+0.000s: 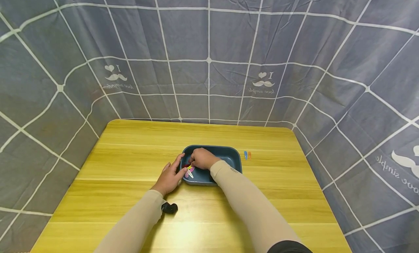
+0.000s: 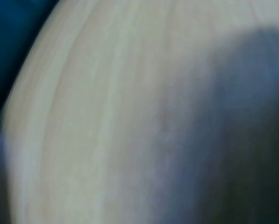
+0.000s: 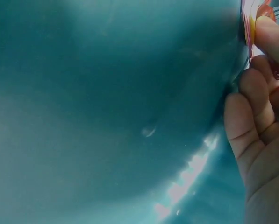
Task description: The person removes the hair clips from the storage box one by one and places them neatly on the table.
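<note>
Two beige sleeves (image 1: 248,202) reach in from the near side over a wood-grain tabletop (image 1: 193,224), with a black device (image 1: 169,208) at the left wrist. The left hand (image 1: 169,177) has its fingers extended against the left side of a dark blue basin (image 1: 230,157), its grip loose and its thumb close to the clips inside. Across from it, the right hand (image 1: 203,158) dips into the basin, its grip pinching colourful hair clips (image 1: 190,173) between thumb and fingers; how many it holds cannot be told. These clips, in red, yellow, pink and white, gather at the basin's left end. Just beside the basin's right wall, a blue clip (image 1: 246,155) and an orange clip (image 1: 249,155) lie side by side. Behind everything hangs a grey curtain (image 1: 193,78) with white lines and mirrored lettering.
</note>
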{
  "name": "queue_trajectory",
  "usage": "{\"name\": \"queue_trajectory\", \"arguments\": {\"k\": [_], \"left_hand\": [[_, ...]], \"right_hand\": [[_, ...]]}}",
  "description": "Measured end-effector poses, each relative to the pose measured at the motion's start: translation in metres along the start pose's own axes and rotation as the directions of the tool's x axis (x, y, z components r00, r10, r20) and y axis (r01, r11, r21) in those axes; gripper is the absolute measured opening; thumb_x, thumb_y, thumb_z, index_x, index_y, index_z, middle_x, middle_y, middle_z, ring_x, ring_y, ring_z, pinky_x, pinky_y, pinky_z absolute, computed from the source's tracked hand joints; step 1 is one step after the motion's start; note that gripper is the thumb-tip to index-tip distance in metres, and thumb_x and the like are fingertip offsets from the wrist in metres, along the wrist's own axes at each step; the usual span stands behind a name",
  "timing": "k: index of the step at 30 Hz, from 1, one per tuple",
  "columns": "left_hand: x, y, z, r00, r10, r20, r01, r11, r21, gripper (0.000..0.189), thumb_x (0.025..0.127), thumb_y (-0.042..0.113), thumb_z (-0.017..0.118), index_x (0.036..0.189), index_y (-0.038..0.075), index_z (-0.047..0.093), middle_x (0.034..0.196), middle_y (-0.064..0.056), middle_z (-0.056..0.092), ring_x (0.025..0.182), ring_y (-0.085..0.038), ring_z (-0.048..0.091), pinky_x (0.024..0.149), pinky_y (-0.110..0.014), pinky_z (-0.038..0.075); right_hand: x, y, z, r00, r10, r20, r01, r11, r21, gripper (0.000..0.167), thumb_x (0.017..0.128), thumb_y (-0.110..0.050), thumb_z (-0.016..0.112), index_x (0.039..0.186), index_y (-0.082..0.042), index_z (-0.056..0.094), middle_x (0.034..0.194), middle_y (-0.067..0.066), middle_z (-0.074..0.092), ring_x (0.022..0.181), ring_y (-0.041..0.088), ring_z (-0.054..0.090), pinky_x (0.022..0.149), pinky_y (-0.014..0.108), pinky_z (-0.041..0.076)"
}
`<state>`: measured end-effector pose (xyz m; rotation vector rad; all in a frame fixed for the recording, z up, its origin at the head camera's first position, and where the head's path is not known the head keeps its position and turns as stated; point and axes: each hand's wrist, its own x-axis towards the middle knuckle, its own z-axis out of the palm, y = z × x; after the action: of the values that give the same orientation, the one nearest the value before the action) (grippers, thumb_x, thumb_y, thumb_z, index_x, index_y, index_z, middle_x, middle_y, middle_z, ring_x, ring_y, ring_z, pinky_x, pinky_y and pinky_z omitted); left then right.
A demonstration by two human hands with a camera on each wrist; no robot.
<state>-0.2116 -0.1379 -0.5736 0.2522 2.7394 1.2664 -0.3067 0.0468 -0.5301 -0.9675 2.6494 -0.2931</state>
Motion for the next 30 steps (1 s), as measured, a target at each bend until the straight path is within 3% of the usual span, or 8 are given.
{"name": "queue_trajectory", "arguments": {"k": [9, 15, 18, 21, 25, 30], "left_hand": [[-0.001, 0.002, 0.001, 1.000, -0.007, -0.001, 0.007, 1.000, 0.000, 0.063, 0.111, 0.041, 0.050, 0.168, 0.035, 0.023, 0.163, -0.017, 0.046, 0.148, -0.048, 0.047, 0.133, -0.062, 0.008], [-0.002, 0.003, 0.000, 1.000, -0.005, 0.009, 0.005, 1.000, 0.003, 0.064, 0.111, 0.045, 0.049, 0.168, 0.034, 0.023, 0.165, -0.016, 0.044, 0.149, -0.048, 0.045, 0.133, -0.062, 0.007], [-0.002, 0.002, 0.001, 1.000, -0.004, 0.009, 0.004, 1.000, 0.009, 0.065, 0.111, 0.047, 0.048, 0.169, 0.034, 0.021, 0.165, -0.017, 0.044, 0.149, -0.048, 0.046, 0.133, -0.062, 0.007], [-0.001, 0.001, 0.001, 1.000, -0.002, 0.009, 0.002, 1.000, 0.009, 0.065, 0.111, 0.045, 0.049, 0.169, 0.033, 0.021, 0.164, -0.017, 0.045, 0.147, -0.047, 0.048, 0.133, -0.061, 0.006], [-0.001, 0.001, 0.001, 1.000, 0.004, 0.007, -0.004, 1.000, 0.008, 0.065, 0.111, 0.042, 0.050, 0.169, 0.032, 0.021, 0.164, -0.019, 0.045, 0.146, -0.046, 0.050, 0.134, -0.060, 0.006], [-0.002, 0.002, 0.000, 1.000, 0.008, 0.003, -0.008, 1.000, 0.006, 0.065, 0.111, 0.043, 0.049, 0.169, 0.031, 0.022, 0.162, -0.020, 0.047, 0.146, -0.045, 0.051, 0.134, -0.059, 0.006]], "right_hand": [[-0.007, 0.001, -0.010, 1.000, 0.000, 0.001, 0.000, 0.999, 0.034, 0.025, 0.100, -0.015, 0.073, 0.124, -0.017, 0.080, 0.119, -0.004, 0.079, 0.102, 0.009, 0.070, 0.102, 0.029, 0.058], [-0.010, 0.002, -0.013, 1.000, 0.004, 0.001, -0.004, 0.992, 0.125, 0.044, 0.099, -0.011, 0.073, 0.142, -0.015, 0.068, 0.105, 0.003, 0.077, 0.073, 0.009, 0.054, 0.076, 0.023, 0.050], [-0.011, 0.004, -0.015, 1.000, 0.000, 0.013, -0.002, 0.987, 0.159, 0.044, 0.099, -0.008, 0.072, 0.142, -0.013, 0.068, 0.109, 0.005, 0.077, 0.069, 0.009, 0.050, 0.071, 0.022, 0.046], [-0.013, 0.008, -0.017, 1.000, -0.013, 0.019, 0.010, 0.987, 0.161, 0.038, 0.100, -0.006, 0.067, 0.138, -0.013, 0.072, 0.115, 0.004, 0.077, 0.074, 0.011, 0.054, 0.074, 0.023, 0.049], [-0.016, 0.012, -0.020, 1.000, -0.013, 0.017, 0.009, 0.982, 0.191, 0.029, 0.101, -0.006, 0.062, 0.124, -0.012, 0.080, 0.113, 0.004, 0.079, 0.092, 0.015, 0.068, 0.089, 0.029, 0.058], [-0.022, 0.018, -0.022, 1.000, 0.022, -0.009, -0.019, 0.976, 0.217, 0.024, 0.104, -0.012, 0.062, 0.115, -0.013, 0.083, 0.118, 0.001, 0.080, 0.112, 0.017, 0.072, 0.101, 0.034, 0.059]]}}
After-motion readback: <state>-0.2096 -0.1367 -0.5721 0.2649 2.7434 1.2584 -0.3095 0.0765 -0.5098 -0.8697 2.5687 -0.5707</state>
